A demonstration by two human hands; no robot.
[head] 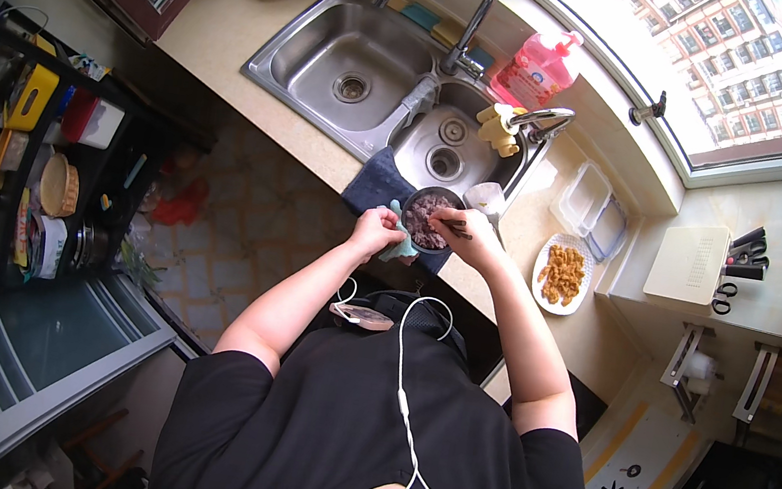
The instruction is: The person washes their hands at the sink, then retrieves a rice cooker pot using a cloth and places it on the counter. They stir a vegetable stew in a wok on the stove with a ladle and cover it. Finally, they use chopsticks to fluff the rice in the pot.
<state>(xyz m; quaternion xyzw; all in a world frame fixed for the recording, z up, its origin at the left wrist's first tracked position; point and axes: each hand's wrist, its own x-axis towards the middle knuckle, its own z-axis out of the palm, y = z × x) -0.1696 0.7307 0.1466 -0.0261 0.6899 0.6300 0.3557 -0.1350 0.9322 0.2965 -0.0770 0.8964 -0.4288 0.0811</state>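
Note:
A dark round bowl or small pot (416, 198) sits at the counter's front edge by the sink, holding purplish cooked rice (422, 220). My right hand (469, 236) grips dark chopsticks (456, 225) over the rice; the fingers hide part of them. At the left side of the bowl, my left hand (373, 233) pinches a pale green cloth (401, 249), which lies against the bowl's wall. Under and beside the bowl, a dark blue cloth (377, 178) drapes over the counter edge. A whitish cup or small bowl (486, 196) stands just behind my right hand.
A double steel sink (295, 71) with a tall faucet (488, 1) lies ahead. Pink soap bottle (535, 69) stands behind it. To the right are a white plate of brown food (562, 274), a clear plastic container (583, 194) and a knife block (688, 262). Crowded shelves (33, 153) stand left.

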